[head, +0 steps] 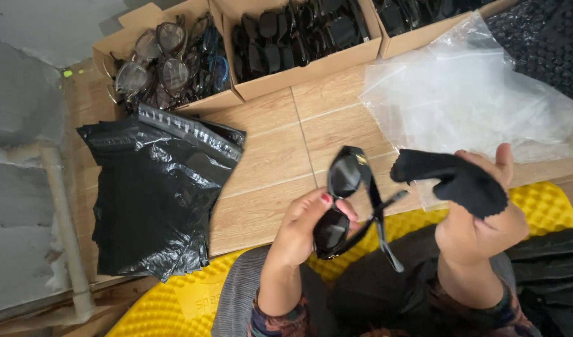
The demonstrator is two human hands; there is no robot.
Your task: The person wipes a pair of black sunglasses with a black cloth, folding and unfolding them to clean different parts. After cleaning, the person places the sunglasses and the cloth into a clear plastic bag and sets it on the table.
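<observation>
My left hand [302, 231] grips a pair of black sunglasses [344, 203] by the lower lens, held upright with the temples folded out to the right. My right hand [480, 215] holds a black cleaning cloth [452, 178], draped over the fingers just right of the sunglasses' upper lens. Cloth and glasses are close but apart. Both hands hover over my lap above a yellow foam mat [542, 203].
Cardboard boxes at the top hold clear-lens glasses [168, 59] and several dark sunglasses [299, 37]. A stack of black plastic mailer bags [152, 200] lies left on the wooden floor. Clear plastic bags [474, 93] lie right, black bubble wrap [548, 43] beyond.
</observation>
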